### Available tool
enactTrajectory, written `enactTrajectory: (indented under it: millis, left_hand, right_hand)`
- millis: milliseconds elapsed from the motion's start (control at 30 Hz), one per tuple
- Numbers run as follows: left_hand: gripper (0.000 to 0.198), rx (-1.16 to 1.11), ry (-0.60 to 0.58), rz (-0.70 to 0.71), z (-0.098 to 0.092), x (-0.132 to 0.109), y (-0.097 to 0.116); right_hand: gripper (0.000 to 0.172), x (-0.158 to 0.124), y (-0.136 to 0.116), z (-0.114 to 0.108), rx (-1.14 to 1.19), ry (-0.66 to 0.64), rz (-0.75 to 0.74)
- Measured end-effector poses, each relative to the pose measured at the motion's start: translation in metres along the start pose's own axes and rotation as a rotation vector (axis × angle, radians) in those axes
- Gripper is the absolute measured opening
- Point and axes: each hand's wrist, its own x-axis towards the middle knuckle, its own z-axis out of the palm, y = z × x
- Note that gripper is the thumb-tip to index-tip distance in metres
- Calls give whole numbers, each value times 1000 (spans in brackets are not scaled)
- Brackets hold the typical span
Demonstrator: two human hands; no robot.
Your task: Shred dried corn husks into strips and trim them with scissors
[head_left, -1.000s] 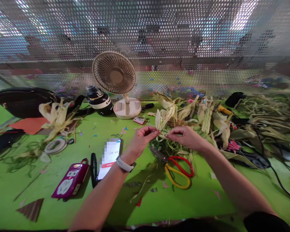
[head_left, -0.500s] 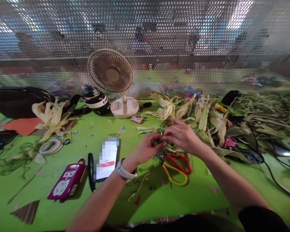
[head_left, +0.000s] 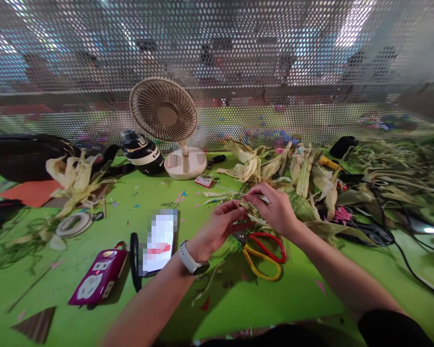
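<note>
Over the green table my left hand, with a pale watch on its wrist, pinches a small bunch of pale green corn husk strips. Close beside it, my right hand is closed on the same strips from the right, and a pale end shows by its fingers. Part of the bunch is hidden by the fingers. Just below the hands lie scissors with one red and one yellow handle, their blades partly covered. Behind the right hand, dried corn husks lie in a heap.
A beige fan and a black bottle stand at the back before a perforated metal screen. At left are a phone, a purple power strip, a tape roll and a husk flower. Cables run at right.
My right hand has turned and its fingers have drawn in over the strips. My left hand has opened its grip slightly and shifted a little left and down; more of the strips shows.
</note>
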Motion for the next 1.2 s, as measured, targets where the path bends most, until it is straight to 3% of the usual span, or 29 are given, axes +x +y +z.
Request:
enactTrajectory:
  millis: [167,333,533,767,933,1067,1200]
  left_hand:
    - [25,-100,1,-59,1,-2,-2]
    - [23,-24,62,153,4,2,-9]
    - [25,290,96,417,2,6,-9]
    - [18,373,85,396,1,-1,-4]
    - [24,375,94,402,1,1,0]
    - [27,278,148,346,-4,8,2]
    - [28,227,203,354,-13,13,6]
  right_hand:
    - [14,-2,0,1,-31,57,-60]
    - [13,-5,-1,3,-61,82,-72]
    - [14,-2,-1,2,-52,53,68]
    - [18,2,2,2,98,-38,163]
    - [23,3,1,2,232,-62,238]
    - [34,7,0,-8,330,-222,298]
    - [53,10,-1,-22,184,-358,248]
